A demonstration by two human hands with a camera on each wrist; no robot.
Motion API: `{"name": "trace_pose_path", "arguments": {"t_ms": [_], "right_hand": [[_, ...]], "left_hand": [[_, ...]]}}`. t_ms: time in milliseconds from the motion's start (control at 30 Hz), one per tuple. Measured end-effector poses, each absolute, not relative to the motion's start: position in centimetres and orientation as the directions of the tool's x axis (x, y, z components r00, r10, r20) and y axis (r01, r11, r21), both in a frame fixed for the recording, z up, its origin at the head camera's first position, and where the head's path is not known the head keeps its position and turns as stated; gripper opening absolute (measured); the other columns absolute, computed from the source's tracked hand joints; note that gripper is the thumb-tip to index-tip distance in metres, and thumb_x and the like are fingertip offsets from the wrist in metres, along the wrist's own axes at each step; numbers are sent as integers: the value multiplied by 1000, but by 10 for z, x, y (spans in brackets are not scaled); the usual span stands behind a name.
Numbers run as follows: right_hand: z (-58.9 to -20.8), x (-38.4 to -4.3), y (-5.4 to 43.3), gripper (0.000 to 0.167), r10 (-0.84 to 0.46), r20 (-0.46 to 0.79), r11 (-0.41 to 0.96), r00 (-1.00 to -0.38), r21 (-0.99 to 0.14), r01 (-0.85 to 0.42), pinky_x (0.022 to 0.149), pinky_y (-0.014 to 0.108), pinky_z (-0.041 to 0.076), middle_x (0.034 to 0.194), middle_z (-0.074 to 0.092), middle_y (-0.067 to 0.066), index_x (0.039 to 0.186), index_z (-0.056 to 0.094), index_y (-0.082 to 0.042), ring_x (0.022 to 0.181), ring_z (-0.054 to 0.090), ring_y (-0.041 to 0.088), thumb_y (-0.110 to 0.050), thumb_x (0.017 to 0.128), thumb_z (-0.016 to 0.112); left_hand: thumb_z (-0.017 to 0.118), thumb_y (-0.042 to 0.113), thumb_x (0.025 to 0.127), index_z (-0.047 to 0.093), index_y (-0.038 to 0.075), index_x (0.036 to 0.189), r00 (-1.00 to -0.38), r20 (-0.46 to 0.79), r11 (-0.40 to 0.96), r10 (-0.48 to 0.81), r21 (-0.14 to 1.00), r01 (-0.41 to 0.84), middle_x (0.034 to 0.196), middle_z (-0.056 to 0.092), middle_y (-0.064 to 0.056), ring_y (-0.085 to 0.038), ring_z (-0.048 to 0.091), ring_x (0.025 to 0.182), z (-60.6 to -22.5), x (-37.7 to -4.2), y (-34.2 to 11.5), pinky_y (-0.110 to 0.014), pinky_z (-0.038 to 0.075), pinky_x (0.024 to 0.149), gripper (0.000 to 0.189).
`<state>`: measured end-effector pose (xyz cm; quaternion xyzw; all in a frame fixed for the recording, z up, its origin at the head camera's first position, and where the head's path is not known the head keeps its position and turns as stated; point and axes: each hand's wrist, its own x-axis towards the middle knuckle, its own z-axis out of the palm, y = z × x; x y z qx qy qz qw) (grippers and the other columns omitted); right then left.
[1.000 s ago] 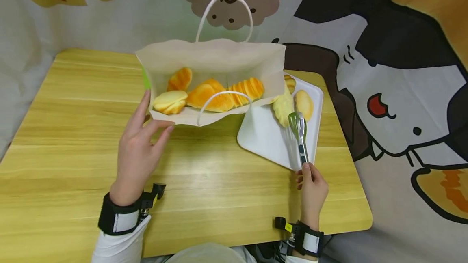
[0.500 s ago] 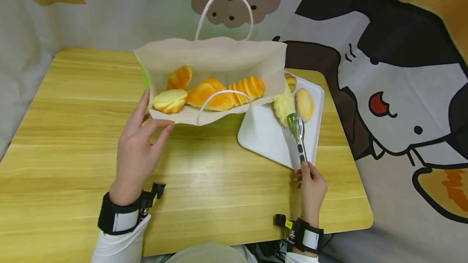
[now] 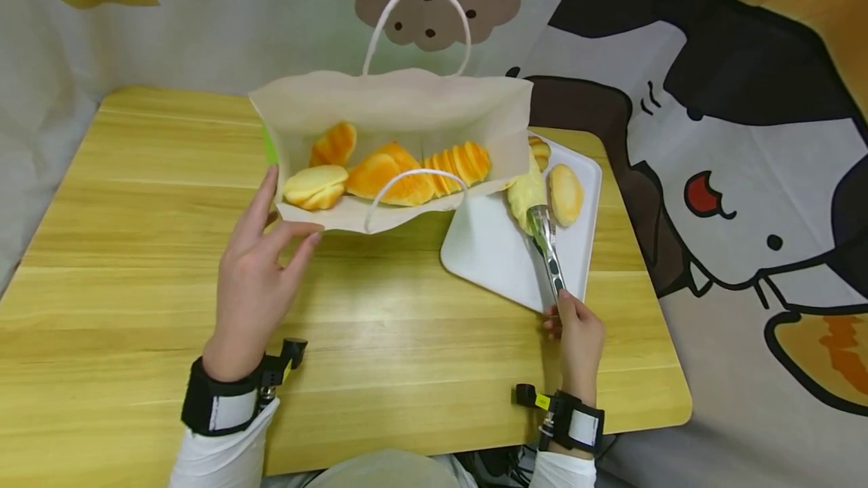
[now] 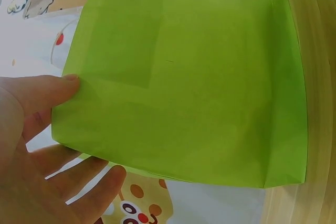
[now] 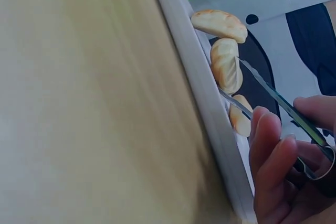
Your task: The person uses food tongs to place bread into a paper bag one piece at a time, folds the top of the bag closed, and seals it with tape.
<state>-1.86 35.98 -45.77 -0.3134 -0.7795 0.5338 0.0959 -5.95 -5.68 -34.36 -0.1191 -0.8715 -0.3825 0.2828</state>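
A paper bag (image 3: 400,93), green outside and pale inside, stands with its mouth spread and white handles up. My left hand (image 3: 254,269) grips the bag's near left corner; in the left wrist view the thumb (image 4: 65,84) lies on the green face, other fingers reaching behind. Several bread pieces, including a sliced orange loaf (image 3: 461,168), lie inside the bag. My right hand (image 3: 578,341) holds metal-and-green tongs (image 3: 548,243). In the right wrist view the parted arms of the tongs (image 5: 265,85) straddle a pale ridged bread roll (image 5: 226,66), touching or very near it.
A white tray (image 3: 488,254) sits right of the bag, partly under its edge in view. On it are an oval bread roll (image 3: 566,194) and a striped roll (image 3: 539,150), partly hidden. The wooden table (image 3: 407,367) meets a printed cloth (image 3: 224,51) behind.
My right hand has moved slightly forward and left, turning the tongs. Their tips have shifted from beside the pale ridged roll onto its near end. The left hand and bag stay put.
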Motion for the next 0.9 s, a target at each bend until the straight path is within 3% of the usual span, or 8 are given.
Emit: {"name": "trace_pose_path", "arguments": {"t_ms": [100, 233, 400, 533, 667, 900], "right_hand": [[-457, -27, 362, 57, 587, -223, 225, -778, -878, 421, 32, 43, 37, 74, 63, 13, 100, 65, -2, 52, 57, 18, -54, 80, 56], [-459, -33, 365, 58, 575, -236, 241, -783, -866, 438, 31, 36, 39, 72, 64, 12, 97, 66, -4, 52, 57, 17, -57, 78, 55], [-458, -38, 363, 52, 558, -225, 247, -799, -874, 419, 34, 31, 41, 68, 62, 11, 100, 66, -2, 50, 56, 16, -50, 81, 58], [-456, -39, 360, 44, 587, -240, 201, -773, -882, 427, 39, 23, 43, 65, 60, 8, 102, 66, -4, 48, 54, 12, -44, 81, 61], [-467, -35, 365, 44, 622, -224, 116, -750, -921, 371, 36, 22, 38, 62, 59, 6, 98, 66, -3, 45, 51, 11, -43, 79, 64], [-472, -23, 369, 46, 648, -174, 87, -742, -951, 298, 35, 22, 36, 61, 57, 7, 96, 66, 1, 44, 49, 11, -42, 80, 64]], "left_hand": [[73, 2, 72, 68, 1, 81, -810, 586, 659, -20, 617, 430, 142, 30, -4, -24, 34, 126, -343, -60, -55, -38, 41, 94, 11], [73, 2, 72, 68, 1, 82, -810, 586, 657, -18, 618, 433, 142, 30, -5, -24, 34, 126, -342, -59, -55, -38, 41, 94, 11], [72, 3, 73, 68, 1, 83, -811, 585, 674, -11, 604, 426, 143, 29, -5, -23, 33, 126, -342, -59, -56, -39, 40, 94, 10], [73, 2, 72, 68, 1, 82, -808, 588, 653, -26, 622, 432, 142, 31, -5, -24, 34, 126, -342, -59, -55, -39, 41, 94, 11], [73, 1, 71, 68, 1, 81, -806, 592, 636, -32, 634, 440, 141, 32, -6, -25, 35, 125, -342, -60, -54, -41, 42, 92, 11], [72, 3, 73, 68, 1, 82, -810, 586, 664, -11, 610, 432, 143, 29, -5, -23, 34, 126, -342, -59, -55, -40, 42, 93, 10]]}}
